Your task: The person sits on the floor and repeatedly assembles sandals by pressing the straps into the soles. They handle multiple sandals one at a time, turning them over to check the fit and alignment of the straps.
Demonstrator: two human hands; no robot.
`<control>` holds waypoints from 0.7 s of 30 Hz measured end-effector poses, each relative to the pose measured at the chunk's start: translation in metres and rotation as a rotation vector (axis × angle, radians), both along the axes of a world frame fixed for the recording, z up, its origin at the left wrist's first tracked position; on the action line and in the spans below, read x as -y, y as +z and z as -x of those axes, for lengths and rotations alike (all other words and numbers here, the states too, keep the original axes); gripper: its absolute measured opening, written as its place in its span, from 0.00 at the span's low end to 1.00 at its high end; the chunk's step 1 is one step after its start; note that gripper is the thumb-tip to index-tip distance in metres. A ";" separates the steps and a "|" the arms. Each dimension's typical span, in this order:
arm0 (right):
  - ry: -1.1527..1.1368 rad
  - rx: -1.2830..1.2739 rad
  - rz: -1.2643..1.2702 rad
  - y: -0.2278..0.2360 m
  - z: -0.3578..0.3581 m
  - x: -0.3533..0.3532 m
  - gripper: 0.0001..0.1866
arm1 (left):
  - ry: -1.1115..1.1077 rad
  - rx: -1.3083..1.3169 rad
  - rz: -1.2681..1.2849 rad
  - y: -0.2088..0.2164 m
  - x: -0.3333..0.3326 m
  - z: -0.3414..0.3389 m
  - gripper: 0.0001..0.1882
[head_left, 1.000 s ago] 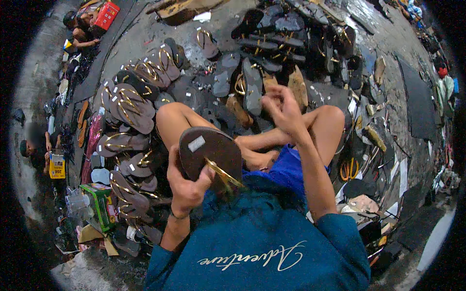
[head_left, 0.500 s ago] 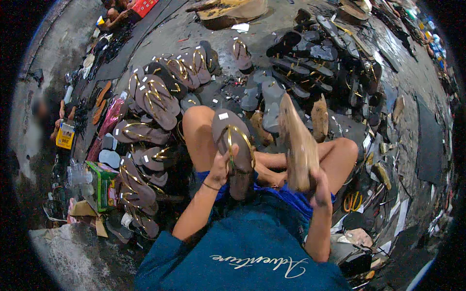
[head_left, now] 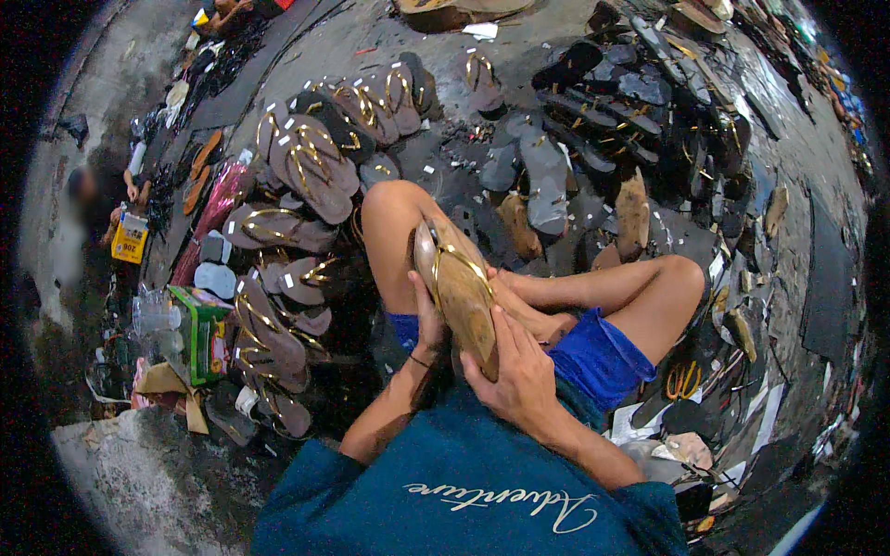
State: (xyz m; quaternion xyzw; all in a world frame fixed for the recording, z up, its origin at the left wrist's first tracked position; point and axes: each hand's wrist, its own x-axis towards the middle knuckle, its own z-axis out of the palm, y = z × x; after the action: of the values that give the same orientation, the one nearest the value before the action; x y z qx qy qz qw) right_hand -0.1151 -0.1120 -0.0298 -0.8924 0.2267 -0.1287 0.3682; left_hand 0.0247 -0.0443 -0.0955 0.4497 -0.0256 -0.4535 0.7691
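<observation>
"Where was the sandal (head_left: 425, 248)?"

"Above the person's lap, tilted between the two hands, its toe pointing away from the body and slightly left."

"Did anything lie on it?"

"A tan, foot-shaped wooden form (head_left: 470, 315) rested along the sole, its front part under the gold strap (head_left: 454, 250)."

"How was the left hand (head_left: 425, 320) placed?"

"Its grip was clamped on the sandal, from the left edge."

"And the right hand (head_left: 516, 366)?"

"That grip was clamped on the wooden form's heel end, close to the teal shirt (head_left: 389, 500). Whether it pinched the sandal's heel too, I couldn't tell."

"What was around them on the floor (head_left: 324, 65)?"

"On the left, grey-brown sandals (head_left: 320, 181) with gold straps lay overlapping, with a green box (head_left: 190, 329) just beside some of them. Ahead and to the right was a heap of dark sandals (head_left: 603, 111), and nearer the knees stood another wooden piece (head_left: 633, 215). Orange loops (head_left: 684, 380) lay beyond the right thigh."
</observation>
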 end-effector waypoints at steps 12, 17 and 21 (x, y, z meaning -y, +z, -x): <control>-0.196 0.219 0.215 0.006 -0.016 0.015 0.38 | -0.013 -0.066 0.129 -0.001 0.032 -0.022 0.48; -0.190 0.215 0.277 0.024 -0.008 0.032 0.39 | -0.200 0.557 -0.129 0.031 0.039 -0.018 0.60; -0.189 0.365 0.053 0.041 0.000 0.073 0.31 | -0.348 0.246 0.099 0.035 0.031 -0.013 0.59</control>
State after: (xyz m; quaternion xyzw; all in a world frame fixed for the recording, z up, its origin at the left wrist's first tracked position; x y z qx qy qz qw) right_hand -0.1150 -0.1853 0.0109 -0.8384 0.2357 -0.3282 0.3657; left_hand 0.0375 -0.0749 -0.0607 0.4523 -0.2188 -0.5193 0.6913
